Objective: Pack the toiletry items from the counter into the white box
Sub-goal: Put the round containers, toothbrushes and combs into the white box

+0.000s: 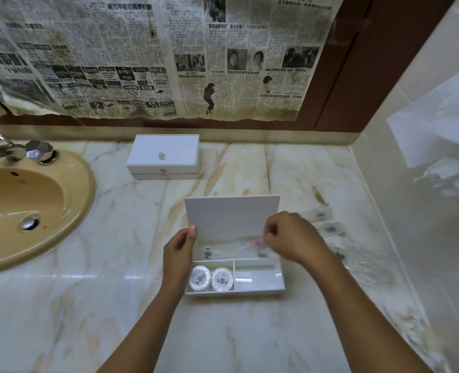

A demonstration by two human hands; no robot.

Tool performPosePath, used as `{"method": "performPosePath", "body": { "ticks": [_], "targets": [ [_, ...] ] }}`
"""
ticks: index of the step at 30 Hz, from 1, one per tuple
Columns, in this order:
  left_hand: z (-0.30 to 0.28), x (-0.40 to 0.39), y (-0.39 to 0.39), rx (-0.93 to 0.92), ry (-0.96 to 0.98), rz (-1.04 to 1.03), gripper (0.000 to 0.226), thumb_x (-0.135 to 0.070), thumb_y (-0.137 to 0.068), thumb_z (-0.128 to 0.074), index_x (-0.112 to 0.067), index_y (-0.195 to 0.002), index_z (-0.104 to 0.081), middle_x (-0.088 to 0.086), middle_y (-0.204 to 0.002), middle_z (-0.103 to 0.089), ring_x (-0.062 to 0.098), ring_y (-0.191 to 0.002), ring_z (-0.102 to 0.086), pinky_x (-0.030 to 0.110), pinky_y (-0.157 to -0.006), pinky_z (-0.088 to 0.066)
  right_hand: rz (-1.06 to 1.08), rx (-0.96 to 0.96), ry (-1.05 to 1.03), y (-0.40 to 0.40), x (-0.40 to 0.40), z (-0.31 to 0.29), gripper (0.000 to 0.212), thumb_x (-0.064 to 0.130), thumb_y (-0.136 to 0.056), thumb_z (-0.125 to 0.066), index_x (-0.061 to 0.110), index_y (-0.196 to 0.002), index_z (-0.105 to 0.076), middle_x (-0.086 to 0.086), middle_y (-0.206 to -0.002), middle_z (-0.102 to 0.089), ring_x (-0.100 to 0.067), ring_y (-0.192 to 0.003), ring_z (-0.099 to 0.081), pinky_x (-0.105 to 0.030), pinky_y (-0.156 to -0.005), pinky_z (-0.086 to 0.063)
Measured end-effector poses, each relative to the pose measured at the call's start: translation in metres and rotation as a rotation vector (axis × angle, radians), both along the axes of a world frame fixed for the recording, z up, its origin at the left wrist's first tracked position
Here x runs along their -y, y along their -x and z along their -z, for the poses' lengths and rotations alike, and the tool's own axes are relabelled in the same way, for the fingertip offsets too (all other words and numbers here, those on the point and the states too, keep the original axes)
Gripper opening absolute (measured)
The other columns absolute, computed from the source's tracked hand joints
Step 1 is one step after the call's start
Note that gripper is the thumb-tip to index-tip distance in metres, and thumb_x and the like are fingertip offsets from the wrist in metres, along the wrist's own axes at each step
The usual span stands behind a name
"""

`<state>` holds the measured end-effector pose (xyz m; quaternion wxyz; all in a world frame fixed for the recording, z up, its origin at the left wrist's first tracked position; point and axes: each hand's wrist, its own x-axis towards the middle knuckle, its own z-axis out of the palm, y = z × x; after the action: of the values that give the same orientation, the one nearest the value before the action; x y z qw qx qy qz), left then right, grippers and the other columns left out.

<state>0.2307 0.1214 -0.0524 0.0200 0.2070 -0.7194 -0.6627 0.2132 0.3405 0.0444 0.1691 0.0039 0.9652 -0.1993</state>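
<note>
A person's two forearms reach in over the marble counter (223, 332) to an open white box (235, 290), midway through packing hotel toiletries. In the box's near left compartment two round wrapped soaps (211, 278) already lie side by side; the near right compartment (258, 275) looks bare apart from glare. The left hand (180, 251) grips the left edge of the raised lid (231, 216), thumb on its front, propping it upright. The right hand (290, 238), fingers curled and pinched, lowers a clear sachet (249, 244) with something pink inside into the long rear compartment, where another clear packet bearing a dark crest (208, 253) seems to lie already.

To the right of the box, several more clear-wrapped items (333, 230) wait on the counter, blurred beyond telling what they are. By that count the job appears roughly half done: soaps in, the back row filling, one compartment and a small pile to go, then the lid to shut.

Farther back, a second white box (165, 157) with a small clear knob sits closed near the wall, beside a tan basin (83, 189) and its chrome tap (15, 152). Yellowed newspaper (153, 55) covers the wall behind.
</note>
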Motion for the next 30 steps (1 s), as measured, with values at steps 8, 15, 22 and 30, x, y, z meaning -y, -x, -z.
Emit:
{"method": "performPosePath", "body": {
  "ticks": [8,15,22,30],
  "targets": [
    [0.001,-0.002,-0.004,-0.031,0.032,0.002,0.028,-0.031,-0.100,-0.052,-0.014,-0.088,-0.070,-0.006,-0.083,-0.070,-0.001,-0.073,-0.060,0.007,-0.067,-0.046,0.263,-0.037,-0.188,0.008,-0.049,0.064,0.028,0.012,-0.087,-0.056,0.019,-0.114,-0.058,-0.004,-0.114,-0.057,-0.027,-0.094,-0.060,-0.028,-0.067,-0.039],
    [0.001,-0.002,-0.004,-0.035,0.044,0.006,0.025,-0.031,-0.100,-0.053,-0.018,-0.089,-0.071,-0.009,-0.086,-0.071,-0.005,-0.074,-0.061,0.005,-0.068,-0.046,0.299,-0.161,-0.187,0.003,-0.048,0.056,0.023,0.006,-0.089,-0.050,0.014,-0.103,-0.067,-0.008,-0.101,-0.067,-0.031,-0.090,-0.063,-0.027,-0.066,-0.040],
    [-0.001,-0.003,-0.006,-0.061,0.044,0.013,0.028,-0.028,-0.101,-0.052,-0.011,-0.086,-0.069,-0.013,-0.072,-0.067,-0.007,-0.064,-0.056,0.005,-0.063,-0.043,0.310,-0.318,-0.114,0.004,-0.039,-0.017,0.016,0.009,-0.088,-0.056,0.016,-0.094,-0.069,-0.005,-0.083,-0.065,-0.024,-0.064,-0.047,-0.023,-0.054,-0.031],
    [-0.002,-0.001,-0.006,-0.055,0.044,0.024,0.029,-0.028,-0.101,-0.052,-0.011,-0.084,-0.068,-0.014,-0.070,-0.066,-0.006,-0.063,-0.055,0.005,-0.062,-0.042,0.220,-0.449,0.114,-0.010,-0.014,-0.091,0.008,0.021,-0.086,-0.057,0.021,-0.082,-0.064,0.004,-0.079,-0.065,-0.015,-0.059,-0.054,-0.023,-0.049,-0.036]
  ]
}}
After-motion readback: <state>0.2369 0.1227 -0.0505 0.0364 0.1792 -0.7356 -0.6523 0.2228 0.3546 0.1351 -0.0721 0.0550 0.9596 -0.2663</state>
